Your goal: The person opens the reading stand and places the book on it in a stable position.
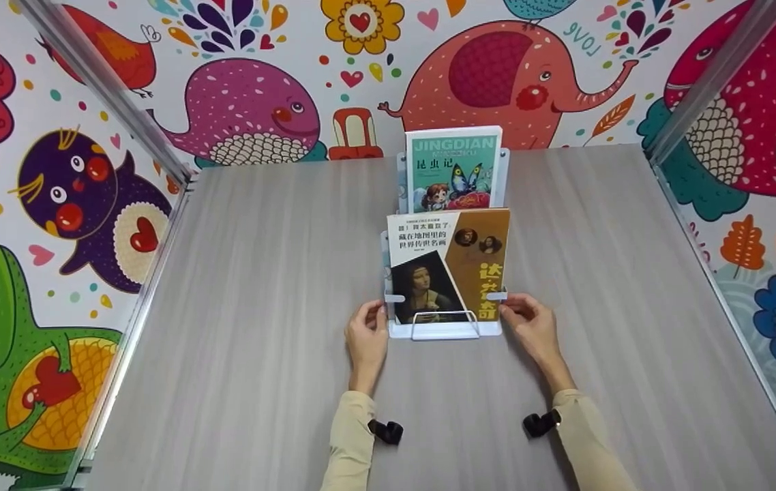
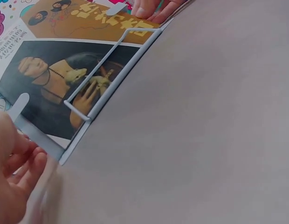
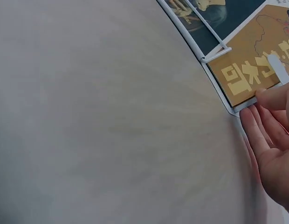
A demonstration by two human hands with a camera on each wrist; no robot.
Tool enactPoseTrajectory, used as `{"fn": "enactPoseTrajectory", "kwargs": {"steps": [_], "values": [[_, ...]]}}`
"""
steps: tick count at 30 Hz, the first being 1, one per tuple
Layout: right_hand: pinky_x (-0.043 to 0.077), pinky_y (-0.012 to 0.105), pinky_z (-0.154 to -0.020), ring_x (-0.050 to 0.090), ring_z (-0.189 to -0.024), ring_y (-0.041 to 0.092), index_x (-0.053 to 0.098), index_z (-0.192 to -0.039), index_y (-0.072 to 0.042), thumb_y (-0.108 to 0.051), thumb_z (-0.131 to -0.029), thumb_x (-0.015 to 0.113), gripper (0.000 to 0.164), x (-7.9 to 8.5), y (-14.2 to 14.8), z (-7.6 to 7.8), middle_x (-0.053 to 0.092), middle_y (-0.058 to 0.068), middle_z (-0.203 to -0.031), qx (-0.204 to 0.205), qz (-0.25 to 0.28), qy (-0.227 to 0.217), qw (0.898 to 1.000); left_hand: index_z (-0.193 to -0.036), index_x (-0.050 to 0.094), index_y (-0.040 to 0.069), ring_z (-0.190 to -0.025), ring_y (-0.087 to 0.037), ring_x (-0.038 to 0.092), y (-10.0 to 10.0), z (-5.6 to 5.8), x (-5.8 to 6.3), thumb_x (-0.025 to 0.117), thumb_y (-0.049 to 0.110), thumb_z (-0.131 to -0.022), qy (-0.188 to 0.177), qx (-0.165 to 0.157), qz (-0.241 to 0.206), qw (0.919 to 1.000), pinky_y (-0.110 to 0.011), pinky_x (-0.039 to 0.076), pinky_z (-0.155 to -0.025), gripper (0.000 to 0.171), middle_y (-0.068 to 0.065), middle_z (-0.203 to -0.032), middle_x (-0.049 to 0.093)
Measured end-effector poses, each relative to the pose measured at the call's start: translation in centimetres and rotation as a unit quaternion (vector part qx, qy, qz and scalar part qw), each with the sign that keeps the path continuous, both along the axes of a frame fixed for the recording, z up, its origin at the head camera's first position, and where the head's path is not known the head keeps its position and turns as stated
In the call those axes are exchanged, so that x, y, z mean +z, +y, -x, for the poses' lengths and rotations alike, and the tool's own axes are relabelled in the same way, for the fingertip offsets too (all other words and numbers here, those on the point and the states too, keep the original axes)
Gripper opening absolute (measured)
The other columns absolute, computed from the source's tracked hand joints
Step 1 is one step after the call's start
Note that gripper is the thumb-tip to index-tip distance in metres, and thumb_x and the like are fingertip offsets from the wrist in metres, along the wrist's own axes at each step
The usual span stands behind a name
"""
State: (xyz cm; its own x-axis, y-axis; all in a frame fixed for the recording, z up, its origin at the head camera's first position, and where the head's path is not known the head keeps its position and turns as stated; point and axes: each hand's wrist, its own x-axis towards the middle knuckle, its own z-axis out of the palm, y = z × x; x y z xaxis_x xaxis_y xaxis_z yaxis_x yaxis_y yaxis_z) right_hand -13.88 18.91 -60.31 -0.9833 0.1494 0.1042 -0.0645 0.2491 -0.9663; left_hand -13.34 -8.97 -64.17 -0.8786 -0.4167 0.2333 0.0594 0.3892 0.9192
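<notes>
A brown-and-white book (image 1: 483,239) with a painted portrait on its cover leans on a white book stand (image 1: 399,331), behind a wire loop and two side clips. At the stand's left edge, low down, my left hand (image 1: 367,337) grips with thumb and curled fingers. My right hand (image 1: 534,331) pinches the opposite edge, just below the right clip. In the right wrist view the thumb (image 3: 270,99) lies at the front edge and the fingers reach behind. The left wrist view shows the left fingers (image 2: 32,170) bent against the stand's side plate.
Directly behind stands a second book stand (image 1: 504,167) holding a green-covered book (image 1: 456,153) with a butterfly. Both are on a grey wood-grain table (image 1: 258,307). Printed cartoon panels (image 1: 251,109) and metal posts (image 1: 722,82) enclose the table's back and sides.
</notes>
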Motion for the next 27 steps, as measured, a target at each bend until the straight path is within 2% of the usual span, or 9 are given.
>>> {"fn": "enactPoseTrajectory", "kwargs": {"steps": [5, 9, 13, 17, 20, 27], "values": [[0.048, 0.014, -0.064, 0.062, -0.07, 0.011, 0.07, -0.091, 0.013, 0.012, -0.083, 0.073, 0.009, 0.1, -0.6, 0.1, 0.07, 0.029, -0.085, -0.015, -0.026, 0.018, 0.999, -0.096, 0.076, 0.002, -0.078, -0.022, 0.072, -0.5, 0.0, 0.0, 0.07, 0.001, -0.089, -0.03, 0.003, 0.003, 0.9995, -0.029, 0.061, -0.073, 0.009, -0.012, -0.087, 0.076], [0.046, 0.014, -0.061, 0.06, -0.067, 0.01, 0.07, -0.087, 0.014, 0.013, -0.081, 0.074, 0.007, 0.0, -0.9, 0.3, 0.069, 0.03, -0.081, -0.015, -0.039, 0.03, 0.999, -0.094, 0.076, 0.002, -0.078, -0.023, 0.073, -0.8, -0.1, 0.1, 0.073, 0.001, -0.088, -0.033, -0.002, -0.014, 0.9993, -0.027, 0.061, -0.073, 0.007, -0.012, -0.086, 0.076], [0.044, 0.012, -0.061, 0.056, -0.066, 0.005, 0.072, -0.086, 0.01, 0.01, -0.081, 0.076, 0.007, -1.5, -0.7, 0.9, 0.07, 0.026, -0.08, -0.018, -0.049, 0.017, 0.998, -0.093, 0.076, 0.002, -0.079, -0.024, 0.075, -1.2, 0.0, 0.1, 0.075, 0.002, -0.086, -0.031, -0.007, -0.026, 0.9992, -0.026, 0.061, -0.073, 0.007, -0.013, -0.086, 0.076], [0.043, 0.013, -0.061, 0.055, -0.068, 0.005, 0.074, -0.086, 0.004, 0.003, -0.083, 0.079, 0.007, -2.9, -0.6, 1.5, 0.071, 0.017, -0.08, 0.004, -0.062, -0.002, 0.998, -0.092, 0.077, 0.003, -0.078, -0.023, 0.075, -1.9, 0.0, 0.2, 0.077, 0.002, -0.085, -0.04, 0.015, -0.023, 0.9988, -0.029, 0.062, -0.073, 0.008, -0.012, -0.086, 0.077], [0.044, 0.014, -0.062, 0.056, -0.07, 0.009, 0.073, -0.086, 0.004, 0.003, -0.084, 0.079, 0.006, -2.8, -1.2, 1.6, 0.071, 0.017, -0.081, 0.021, -0.067, -0.006, 0.997, -0.092, 0.077, 0.004, -0.078, -0.022, 0.075, -2.6, 0.0, 0.4, 0.078, 0.004, -0.085, -0.053, 0.032, -0.019, 0.9979, -0.03, 0.062, -0.073, 0.007, -0.01, -0.086, 0.077], [0.047, 0.017, -0.064, 0.059, -0.073, 0.013, 0.074, -0.088, 0.001, 0.001, -0.085, 0.078, 0.004, -2.4, -3.3, 2.1, 0.072, 0.012, -0.084, 0.046, -0.075, -0.019, 0.996, -0.091, 0.077, 0.004, -0.08, -0.023, 0.073, -4.3, 0.1, 0.7, 0.077, 0.003, -0.085, -0.07, 0.058, -0.019, 0.9957, -0.024, 0.059, -0.073, 0.006, -0.011, -0.087, 0.077]]}}
